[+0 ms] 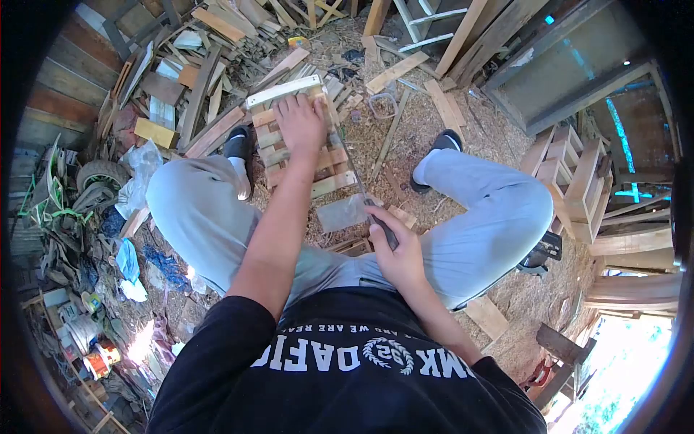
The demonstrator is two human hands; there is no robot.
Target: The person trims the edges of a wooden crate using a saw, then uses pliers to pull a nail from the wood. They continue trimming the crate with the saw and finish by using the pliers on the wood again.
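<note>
My left hand (300, 126) lies with spread fingers on top of a slatted wooden piece (271, 153) on the ground between my feet. Pale strips (285, 92) run across its far end, and shorter blocks sit in rows below. My right hand (397, 253) is closed around the dark handle of a long-bladed hand tool (359, 173). Its thin blade points away from me, along the right side of the slatted piece. Seen nearly edge-on, the blade does not show whether it has teeth. A flat greyish sheet (341, 214) lies just left of the handle.
Scrap wood (238, 29) is heaped at the far left. Sawdust and offcuts (394, 72) cover the ground ahead. A wooden crate-like frame (571, 177) stands at right, near a leaning panel (571, 65). A wheel (101, 177) and plastic bags (137, 181) lie at left.
</note>
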